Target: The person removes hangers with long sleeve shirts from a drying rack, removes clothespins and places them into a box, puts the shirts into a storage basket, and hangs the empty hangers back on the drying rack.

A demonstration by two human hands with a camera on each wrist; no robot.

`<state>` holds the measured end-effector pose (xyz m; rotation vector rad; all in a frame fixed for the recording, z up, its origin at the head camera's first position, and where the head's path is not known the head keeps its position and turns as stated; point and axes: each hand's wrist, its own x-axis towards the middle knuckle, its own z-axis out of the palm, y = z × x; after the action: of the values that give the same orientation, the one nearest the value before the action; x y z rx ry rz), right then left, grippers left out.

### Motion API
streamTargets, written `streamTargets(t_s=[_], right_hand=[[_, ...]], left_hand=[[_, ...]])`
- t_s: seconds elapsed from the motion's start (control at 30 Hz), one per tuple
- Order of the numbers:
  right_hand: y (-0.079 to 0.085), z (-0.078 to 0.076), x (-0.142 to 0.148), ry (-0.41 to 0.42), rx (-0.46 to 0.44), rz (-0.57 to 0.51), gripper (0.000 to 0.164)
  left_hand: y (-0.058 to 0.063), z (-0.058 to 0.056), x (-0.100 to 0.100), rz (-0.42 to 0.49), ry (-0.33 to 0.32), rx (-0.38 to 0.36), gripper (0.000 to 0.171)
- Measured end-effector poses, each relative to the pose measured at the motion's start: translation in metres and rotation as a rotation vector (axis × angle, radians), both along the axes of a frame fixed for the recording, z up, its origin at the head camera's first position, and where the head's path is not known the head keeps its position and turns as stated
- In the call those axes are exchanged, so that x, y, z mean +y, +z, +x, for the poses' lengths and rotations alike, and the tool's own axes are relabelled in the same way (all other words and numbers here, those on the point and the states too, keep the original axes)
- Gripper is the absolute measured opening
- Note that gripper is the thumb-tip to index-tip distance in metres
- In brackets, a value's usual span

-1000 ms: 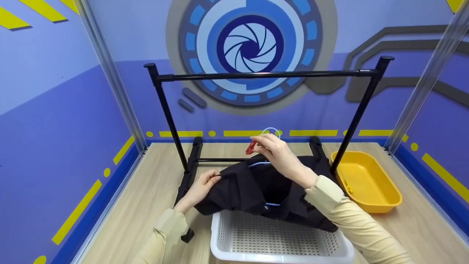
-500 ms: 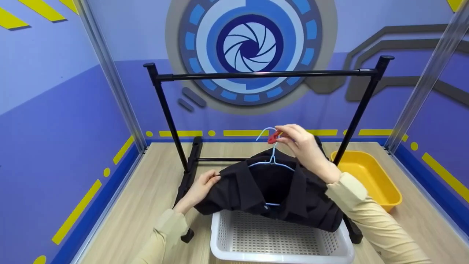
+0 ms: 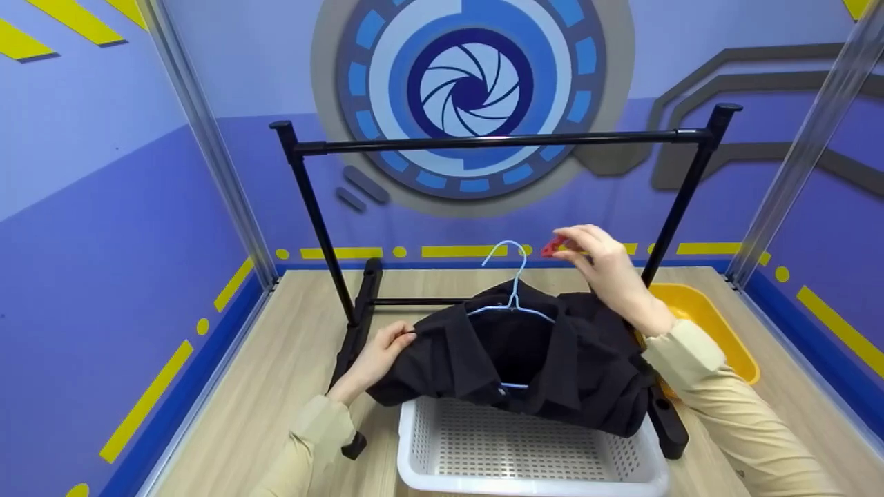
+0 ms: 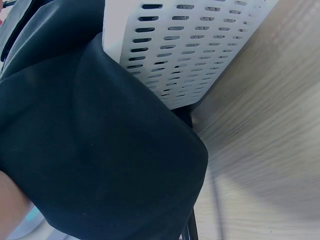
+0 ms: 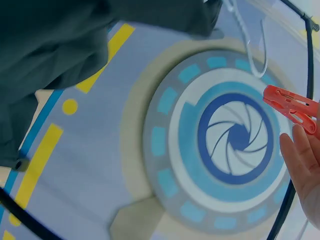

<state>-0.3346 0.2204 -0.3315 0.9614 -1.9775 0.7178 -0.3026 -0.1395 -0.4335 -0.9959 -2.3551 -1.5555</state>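
Observation:
A black collared shirt hangs on a light blue wire hanger, its hook standing free above the collar. My left hand pinches the shirt at its left shoulder; in the left wrist view the dark cloth covers most of that hand. Up and to the right of the hook, my right hand holds a red clothespin between thumb and fingers. The right wrist view shows the clothespin close up, apart from the hanger hook.
A black garment rack stands around the shirt, its bar above the hanger. Below the shirt is a white perforated basket. A yellow tray lies at the right, partly behind my right arm. Walls enclose the table's back and sides.
My right hand has moved right with the red clothespin, past the hanger hook and away from it. The hook and collar are now uncovered. My left hand stays on the shirt.

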Motion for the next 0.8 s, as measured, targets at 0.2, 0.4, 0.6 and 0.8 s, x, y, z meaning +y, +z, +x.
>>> streamTargets(t_s=[0.2,0.4,0.6,0.8], right_hand=[[-0.006,-0.003,0.023,-0.034,-0.047,0.036,0.029],[-0.012,-0.004,0.043,-0.084,-0.128,0.089,0.028],[-0.016,-0.005,0.055,-0.145,-0.161,0.132,0.026],[-0.021,-0.005,0.067,-0.194,-0.197,0.140,0.024]], left_hand=[[0.001,0.001,0.000,0.009,0.005,-0.011,0.011],[0.001,0.001,0.001,-0.002,0.007,-0.032,0.011],[0.000,0.001,0.001,0.011,0.006,-0.021,0.010],[-0.001,0.001,0.001,0.014,-0.001,-0.006,0.010]])
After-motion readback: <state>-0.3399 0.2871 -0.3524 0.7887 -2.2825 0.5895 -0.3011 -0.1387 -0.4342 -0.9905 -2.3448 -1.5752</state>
